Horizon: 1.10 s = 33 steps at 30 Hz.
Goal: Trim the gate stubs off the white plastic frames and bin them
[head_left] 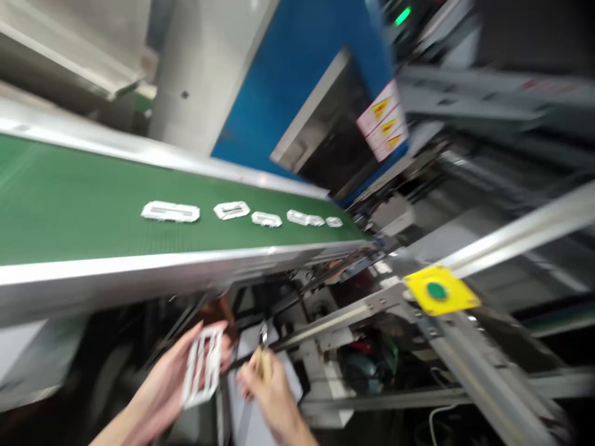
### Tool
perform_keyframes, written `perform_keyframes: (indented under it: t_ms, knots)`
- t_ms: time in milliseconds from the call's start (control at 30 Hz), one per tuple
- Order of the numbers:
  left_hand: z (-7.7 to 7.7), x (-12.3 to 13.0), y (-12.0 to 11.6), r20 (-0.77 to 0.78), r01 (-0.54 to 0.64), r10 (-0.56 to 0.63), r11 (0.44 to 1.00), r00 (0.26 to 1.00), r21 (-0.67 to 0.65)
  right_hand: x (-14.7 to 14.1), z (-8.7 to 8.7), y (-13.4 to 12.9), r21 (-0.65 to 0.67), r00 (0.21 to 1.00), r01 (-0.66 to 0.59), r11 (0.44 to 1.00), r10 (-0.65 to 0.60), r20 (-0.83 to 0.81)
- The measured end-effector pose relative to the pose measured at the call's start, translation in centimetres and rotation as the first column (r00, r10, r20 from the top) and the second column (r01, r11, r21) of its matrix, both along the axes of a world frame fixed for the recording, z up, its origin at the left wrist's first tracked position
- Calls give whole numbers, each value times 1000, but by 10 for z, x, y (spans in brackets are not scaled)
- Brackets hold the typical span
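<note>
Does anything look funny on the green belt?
Yes, a little. Near the far end of the green conveyor belt, two white pieces look bunched up and touching, while the other white pieces sit apart. It's too blurry to tell if any are broken.

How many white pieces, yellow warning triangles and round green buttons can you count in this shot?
White flat cut-out pieces on the green conveyor belt: 6
White lattice frame in the left hand: 1
Yellow triangular warning labels: 3
Round green button: 1
Total: 11
</note>
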State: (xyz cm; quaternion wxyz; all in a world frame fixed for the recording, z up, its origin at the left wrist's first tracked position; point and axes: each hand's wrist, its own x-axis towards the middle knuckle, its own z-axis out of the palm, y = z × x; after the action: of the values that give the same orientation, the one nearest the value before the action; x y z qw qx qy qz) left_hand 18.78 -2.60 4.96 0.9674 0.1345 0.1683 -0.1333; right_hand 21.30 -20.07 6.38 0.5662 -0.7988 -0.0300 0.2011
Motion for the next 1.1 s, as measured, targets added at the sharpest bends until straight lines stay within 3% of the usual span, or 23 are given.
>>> perform_keyframes:
  t_ms: [100,200,533,833,967,1100]
  knots:
    - [3,-3,11,83,-74,85,990,993,-120,-13,8,19,136,999,-49,989,45,31]
    - [-4,6,20,106,-108,129,977,986,-182,-17,6,28,211,997,-73,975,68,31]
    - [-9,4,21,100,-115,139,971,985,-208,-16,-4,33,255,995,-92,963,79,60]
    - [-6,7,24,97,-132,153,972,983,-192,-12,-7,37,198,988,-61,978,30,154]
    - [-5,10,21,62,-162,172,978,983,-132,-13,-3,48,43,963,-60,997,47,264]
    - [0,16,12,-38,-272,274,961,961,39,-10,-4,59,-101,939,-58,993,89,334]
